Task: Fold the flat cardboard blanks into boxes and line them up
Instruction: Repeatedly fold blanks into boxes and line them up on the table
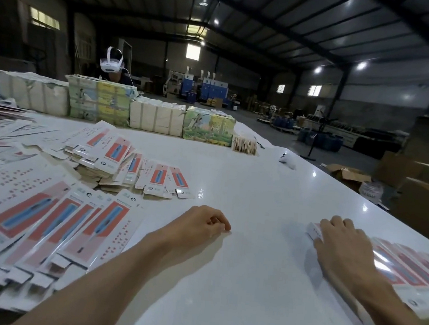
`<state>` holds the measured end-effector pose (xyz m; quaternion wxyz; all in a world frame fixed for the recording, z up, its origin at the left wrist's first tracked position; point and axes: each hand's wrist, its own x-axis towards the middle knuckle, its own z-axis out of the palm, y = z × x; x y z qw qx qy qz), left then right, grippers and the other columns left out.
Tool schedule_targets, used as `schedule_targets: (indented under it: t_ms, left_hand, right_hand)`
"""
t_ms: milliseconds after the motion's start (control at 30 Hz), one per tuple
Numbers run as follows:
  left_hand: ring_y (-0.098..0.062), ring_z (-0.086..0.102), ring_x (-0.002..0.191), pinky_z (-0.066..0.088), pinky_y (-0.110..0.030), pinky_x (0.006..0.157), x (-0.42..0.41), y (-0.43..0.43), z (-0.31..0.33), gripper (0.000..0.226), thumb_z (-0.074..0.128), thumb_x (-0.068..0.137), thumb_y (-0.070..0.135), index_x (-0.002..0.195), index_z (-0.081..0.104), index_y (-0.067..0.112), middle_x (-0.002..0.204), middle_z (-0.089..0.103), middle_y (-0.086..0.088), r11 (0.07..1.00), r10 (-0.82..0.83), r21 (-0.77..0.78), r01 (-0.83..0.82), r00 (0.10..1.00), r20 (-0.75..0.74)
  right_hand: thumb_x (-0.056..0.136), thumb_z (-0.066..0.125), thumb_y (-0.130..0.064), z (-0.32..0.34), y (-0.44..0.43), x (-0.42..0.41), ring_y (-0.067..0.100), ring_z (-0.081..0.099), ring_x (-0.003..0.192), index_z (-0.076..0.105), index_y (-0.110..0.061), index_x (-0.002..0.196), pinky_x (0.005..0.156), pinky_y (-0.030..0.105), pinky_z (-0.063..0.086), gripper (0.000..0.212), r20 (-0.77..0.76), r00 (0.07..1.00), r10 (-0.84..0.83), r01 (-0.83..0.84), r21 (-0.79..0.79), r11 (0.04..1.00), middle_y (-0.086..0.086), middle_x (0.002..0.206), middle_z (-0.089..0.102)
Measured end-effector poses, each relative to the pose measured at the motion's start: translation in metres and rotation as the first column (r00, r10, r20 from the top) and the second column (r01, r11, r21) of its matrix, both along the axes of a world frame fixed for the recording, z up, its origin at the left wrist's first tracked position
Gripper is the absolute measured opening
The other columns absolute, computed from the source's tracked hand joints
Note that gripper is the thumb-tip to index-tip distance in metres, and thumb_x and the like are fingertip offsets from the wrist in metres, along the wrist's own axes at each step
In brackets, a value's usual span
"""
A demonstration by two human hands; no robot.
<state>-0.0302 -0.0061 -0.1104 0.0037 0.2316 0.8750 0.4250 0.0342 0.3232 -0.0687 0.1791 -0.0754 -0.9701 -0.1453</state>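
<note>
in the head view the right hand (pixel 341 244) lies with straight fingers pressed flat on the far end of a long white folded cardboard box with red print (pixel 312 229). this box is the outermost of a row of like boxes (pixel 407 272) running off to the right of those fingers. the left hand (pixel 202 222) rests on the glossy white table (pixel 258 182), its fingers loosely curled round nothing. to line up well, i judge the fingertips should nudge the box end flush with its neighbours, pressing lightly so it isn't crushed. flat white-and-red cardboard blanks (pixel 58 226) lie spread to the left of the curled fingers. an open brown cardboard carton (pixel 348 172) sits on the floor well beyond the right fingertips, and i cannot tell its contents.
</note>
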Motion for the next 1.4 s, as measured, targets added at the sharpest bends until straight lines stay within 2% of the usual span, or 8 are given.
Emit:
schedule_targets:
  t_ms: [267, 433, 567, 767, 933, 1167, 1300, 1400]
  left_hand:
    - [-0.009, 0.072, 0.085, 0.06, -0.033, 0.077, 0.006, 0.003, 0.004, 0.024, 0.054, 0.097, 0.039, 0.1, 0.078, 0.045, 0.094, 0.076, 0.012, 0.999, 0.03, -0.019, -0.03, 0.999, 0.03]
    - [-0.001, 0.067, 0.074, 0.049, -0.016, 0.067, 0.01, 0.003, 0.031, 0.023, 0.057, 0.101, 0.027, 0.104, 0.079, 0.03, 0.086, 0.075, 0.011, 0.984, 0.021, -0.18, -0.015, 0.999, 0.031]
    - [-0.013, 0.072, 0.091, 0.058, -0.034, 0.088, 0.025, -0.005, 0.066, 0.027, 0.058, 0.105, 0.034, 0.115, 0.077, 0.017, 0.109, 0.078, -0.001, 0.914, 0.072, -0.398, -0.075, 0.997, -0.023]
    - [-0.021, 0.065, 0.107, 0.054, -0.035, 0.095, 0.085, -0.063, 0.093, 0.056, 0.061, 0.101, 0.057, 0.129, 0.064, 0.009, 0.122, 0.069, -0.007, 0.468, 0.404, -0.858, -0.212, 0.915, -0.005]
    - [-0.021, 0.062, 0.104, 0.054, -0.037, 0.095, 0.114, -0.087, 0.085, 0.087, 0.07, 0.074, 0.084, 0.122, 0.057, 0.013, 0.115, 0.066, -0.005, 0.211, 0.611, -0.898, -0.386, 0.769, -0.187]
    - [-0.014, 0.069, 0.083, 0.06, -0.035, 0.086, 0.11, -0.106, 0.082, 0.08, 0.083, 0.064, 0.079, 0.108, 0.052, 0.019, 0.092, 0.066, 0.003, 0.349, 0.674, -0.838, -0.418, 0.734, -0.086]
    - [-0.013, 0.067, 0.08, 0.06, -0.034, 0.085, 0.112, -0.111, 0.078, 0.083, 0.077, 0.061, 0.086, 0.109, 0.056, 0.022, 0.09, 0.064, 0.005, 0.314, 0.69, -0.848, -0.427, 0.716, -0.105]
    - [-0.01, 0.066, 0.074, 0.056, -0.027, 0.067, 0.114, -0.113, 0.078, 0.074, 0.082, 0.065, 0.079, 0.104, 0.052, 0.024, 0.089, 0.062, 0.006, 0.357, 0.709, -0.801, -0.481, 0.697, -0.103]
  right_hand:
    - [0.106, 0.05, -0.036, 0.013, -0.095, -0.051, 0.023, 0.063, 0.097, 0.065, -0.016, 0.108, 0.082, 0.038, 0.053, 0.024, -0.169, 0.932, 0.319, -0.355, -0.26, 0.898, 0.001, 0.108, 0.068]
    - [0.101, 0.052, -0.028, 0.0, -0.156, -0.073, 0.023, 0.063, 0.075, 0.065, -0.018, 0.093, 0.067, 0.036, 0.05, 0.019, -0.234, 0.883, 0.407, -0.469, -0.469, 0.748, -0.001, 0.084, 0.07]
    - [0.101, 0.05, -0.027, -0.02, -0.16, -0.081, 0.026, 0.063, 0.078, 0.065, -0.019, 0.097, 0.07, 0.037, 0.049, 0.017, -0.176, 0.878, 0.445, -0.464, -0.538, 0.703, -0.002, 0.084, 0.069]
    - [0.1, 0.048, -0.022, -0.029, -0.153, -0.087, 0.028, 0.065, 0.083, 0.067, -0.02, 0.098, 0.078, 0.04, 0.055, 0.019, -0.192, 0.867, 0.46, -0.474, -0.604, 0.64, 0.0, 0.09, 0.072]
    - [0.101, 0.05, -0.021, -0.03, -0.154, -0.09, 0.023, 0.063, 0.092, 0.069, -0.022, 0.098, 0.08, 0.039, 0.052, 0.02, -0.183, 0.851, 0.492, -0.484, -0.638, 0.599, -0.003, 0.09, 0.073]
    - [0.099, 0.053, -0.02, -0.031, -0.15, -0.091, 0.018, 0.066, 0.083, 0.069, -0.025, 0.096, 0.07, 0.034, 0.047, 0.017, -0.194, 0.842, 0.504, -0.475, -0.711, 0.519, -0.01, 0.08, 0.071]
    - [0.098, 0.053, -0.017, -0.031, -0.149, -0.093, 0.003, 0.062, 0.072, 0.07, -0.027, 0.097, 0.063, 0.03, 0.04, 0.019, -0.214, 0.837, 0.503, -0.477, -0.737, 0.479, -0.015, 0.072, 0.064]
    - [0.098, 0.053, -0.014, -0.032, -0.149, -0.091, -0.012, 0.061, 0.066, 0.071, -0.024, 0.094, 0.06, 0.028, 0.037, 0.021, -0.228, 0.825, 0.518, -0.487, -0.751, 0.445, -0.017, 0.064, 0.061]
